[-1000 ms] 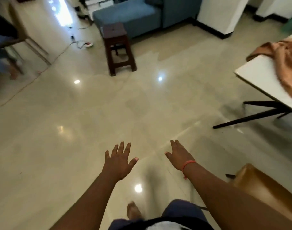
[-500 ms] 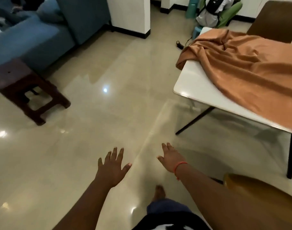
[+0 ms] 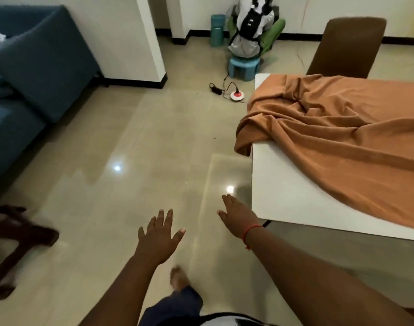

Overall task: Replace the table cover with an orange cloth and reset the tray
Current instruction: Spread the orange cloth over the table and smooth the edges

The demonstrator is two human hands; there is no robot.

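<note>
Orange cloth (image 3: pixel 337 142), rumpled fabric, lies bunched across the white rectangular table (image 3: pixel 286 196) at right, and I judge spreading is next, so my empty, loose-fingered left hand (image 3: pixel 157 236) and right hand (image 3: pixel 236 218) must grasp its near edge.

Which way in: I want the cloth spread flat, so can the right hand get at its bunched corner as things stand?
Probably yes. The right hand is open and empty, just off the table corner. Only bare tabletop and open floor lie between it and the cloth, whose bunched corner hangs over the near edge.
</note>
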